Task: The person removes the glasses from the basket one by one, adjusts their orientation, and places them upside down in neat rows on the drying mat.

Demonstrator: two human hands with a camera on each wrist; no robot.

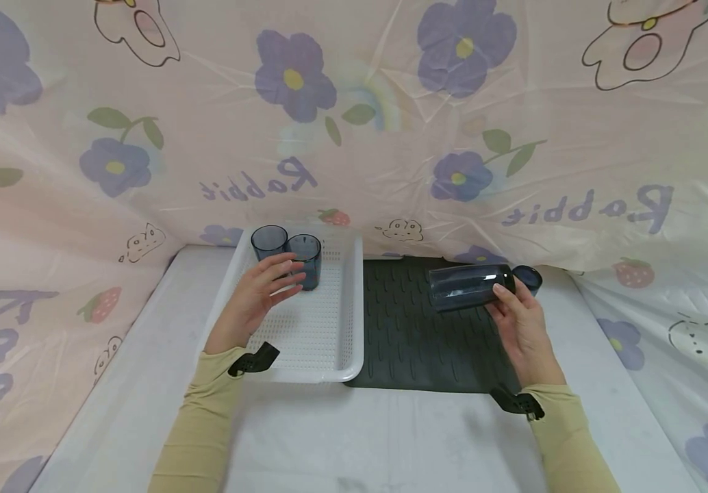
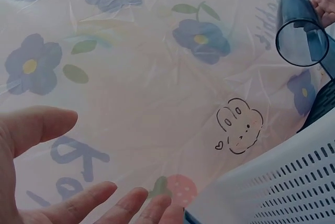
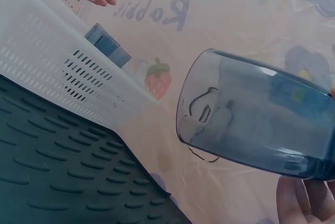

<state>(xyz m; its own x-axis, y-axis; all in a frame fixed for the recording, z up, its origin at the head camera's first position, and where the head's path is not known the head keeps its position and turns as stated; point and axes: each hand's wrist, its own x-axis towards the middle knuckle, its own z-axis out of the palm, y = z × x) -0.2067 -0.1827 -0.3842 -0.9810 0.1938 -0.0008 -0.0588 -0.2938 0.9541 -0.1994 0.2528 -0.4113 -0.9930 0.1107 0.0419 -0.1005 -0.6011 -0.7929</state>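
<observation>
My right hand grips a blue-tinted drinking glass near its base, above the dark mat. The glass lies sideways in the air, its mouth pointing left; in the right wrist view its clear wall shows nothing inside. Above the white basket, my left hand has its fingers extended and apart, and the left wrist view shows nothing in it. Two similar glasses stand side by side at the basket's far left: one behind, the other partly covered by my left fingers.
A dark ridged mat lies right of the basket. Another blue glass is just behind my right hand, mostly hidden. White cloth covers the table, and a patterned curtain rises at the back and sides.
</observation>
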